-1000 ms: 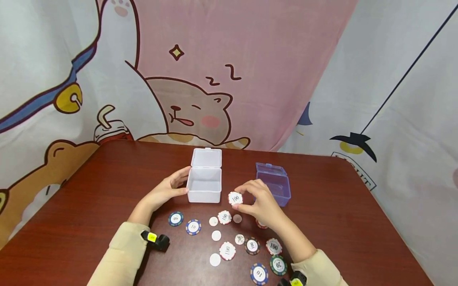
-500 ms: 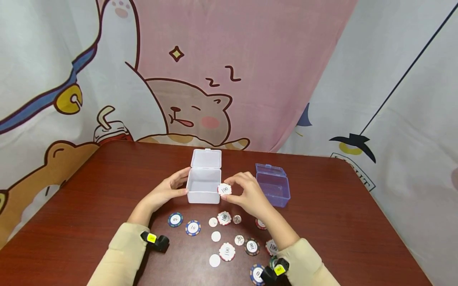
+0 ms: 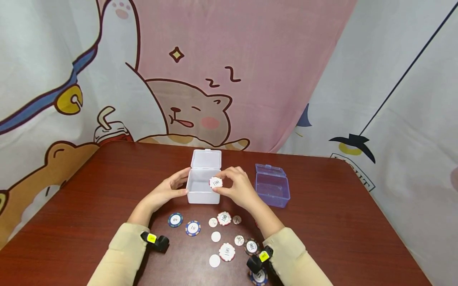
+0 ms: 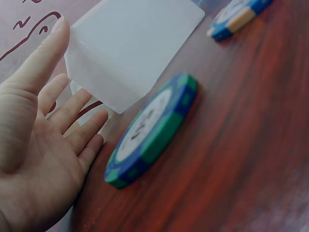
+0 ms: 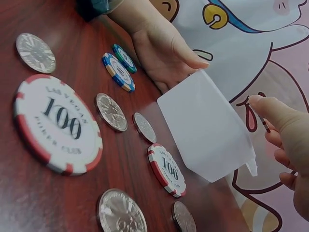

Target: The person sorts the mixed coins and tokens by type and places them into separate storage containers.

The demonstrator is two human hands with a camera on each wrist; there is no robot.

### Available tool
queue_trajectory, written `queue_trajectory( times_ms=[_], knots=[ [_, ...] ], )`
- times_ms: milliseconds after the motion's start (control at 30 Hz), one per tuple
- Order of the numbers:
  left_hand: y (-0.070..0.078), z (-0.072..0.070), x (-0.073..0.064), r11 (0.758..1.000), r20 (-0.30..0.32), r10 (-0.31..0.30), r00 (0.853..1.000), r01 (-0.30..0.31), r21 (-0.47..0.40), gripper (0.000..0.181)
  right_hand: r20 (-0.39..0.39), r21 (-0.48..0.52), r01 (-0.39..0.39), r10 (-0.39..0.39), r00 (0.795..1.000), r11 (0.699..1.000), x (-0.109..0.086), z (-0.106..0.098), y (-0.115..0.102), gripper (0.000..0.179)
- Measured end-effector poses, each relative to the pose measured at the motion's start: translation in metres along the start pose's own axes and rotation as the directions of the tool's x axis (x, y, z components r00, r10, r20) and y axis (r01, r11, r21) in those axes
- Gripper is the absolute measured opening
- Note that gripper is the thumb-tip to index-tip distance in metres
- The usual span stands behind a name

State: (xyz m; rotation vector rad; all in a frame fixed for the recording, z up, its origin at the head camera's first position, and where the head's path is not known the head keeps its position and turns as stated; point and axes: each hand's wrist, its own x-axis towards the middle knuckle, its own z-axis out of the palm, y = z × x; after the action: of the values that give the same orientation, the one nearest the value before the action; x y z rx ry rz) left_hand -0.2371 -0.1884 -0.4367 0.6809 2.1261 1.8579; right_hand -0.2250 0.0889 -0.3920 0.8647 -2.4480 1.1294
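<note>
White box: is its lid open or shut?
Open: the lid lies back, and the inside of the white box shows in the head view.

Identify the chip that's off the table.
The red-and-white 100 chip pinched in the right hand; the other visible chips lie on the table.

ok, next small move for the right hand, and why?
Probably lower the 100 poker chip slightly and let go: the right hand pinches it over the open white box, and the left hand rests against that box's side.
</note>
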Motion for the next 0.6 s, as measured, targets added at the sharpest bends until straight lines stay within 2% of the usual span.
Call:
queue_trajectory(
  times_ms=[433,600],
  knots=[
    [-0.001,-0.001,0.001,0.999,-0.009,-0.03,0.999,0.031,0.018,0.074,0.035,-0.044,-0.075,0.076,0.996,0.996,0.017,0.015,0.004,0.035],
    [-0.001,-0.001,0.0,1.0,0.003,-0.019,1.0,0.019,0.015,0.073,0.044,-0.06,-0.083,0.085,0.995,0.995,0.019,0.022,0.006,0.033]
  ],
)
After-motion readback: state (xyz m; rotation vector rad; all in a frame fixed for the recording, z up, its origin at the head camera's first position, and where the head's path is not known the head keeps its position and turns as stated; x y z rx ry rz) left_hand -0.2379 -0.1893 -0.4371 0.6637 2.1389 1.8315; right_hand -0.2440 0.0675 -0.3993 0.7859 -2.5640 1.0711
